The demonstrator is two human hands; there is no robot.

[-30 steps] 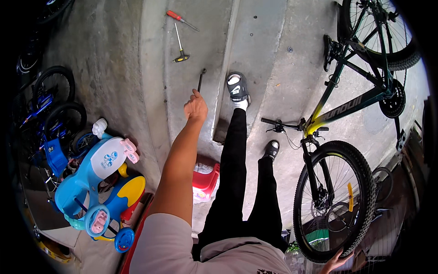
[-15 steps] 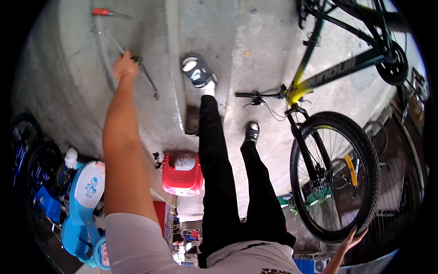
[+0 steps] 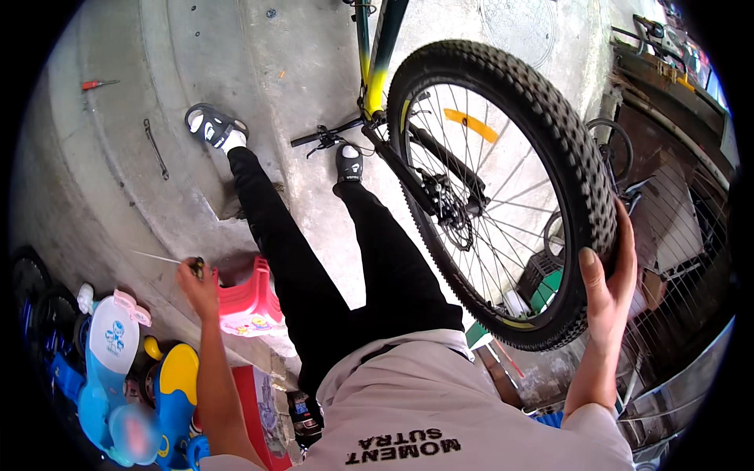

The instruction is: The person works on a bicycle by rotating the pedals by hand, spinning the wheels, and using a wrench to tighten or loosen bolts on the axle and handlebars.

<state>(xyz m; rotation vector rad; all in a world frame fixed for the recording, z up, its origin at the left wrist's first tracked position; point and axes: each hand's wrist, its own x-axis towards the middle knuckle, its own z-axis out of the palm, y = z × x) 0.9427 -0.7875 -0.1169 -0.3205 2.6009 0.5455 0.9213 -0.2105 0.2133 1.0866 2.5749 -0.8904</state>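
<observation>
My left hand (image 3: pixel 200 292) is closed around the dark and yellow handle of a screwdriver (image 3: pixel 155 256); its long thin shaft points left, beside the red and pink plastic stool (image 3: pixel 250 297). On the right, my right hand (image 3: pixel 609 290) grips the knobbly tyre of the bicycle's front wheel (image 3: pixel 591 188), thumb on the near side and fingers along the outer edge. The wheel is raised toward me, showing its spokes, disc rotor and a yellow reflector. The black and yellow bicycle frame (image 3: pixel 377 86) runs off the top, and a handlebar (image 3: pixel 326 133) sticks out left over the concrete.
A combination spanner (image 3: pixel 155 149) and a red-handled screwdriver (image 3: pixel 98 84) lie on the concrete floor at the left. Children's ride-on toys (image 3: pixel 110 345) crowd the lower left. Beyond the wheel at the right stand a wire rack (image 3: pixel 683 267) and clutter. My sandalled feet stand mid-view.
My left hand has lifted the screwdriver off the floor beside the spanner and drawn it back toward me. The front wheel, held by my right hand, now looks larger and nearer.
</observation>
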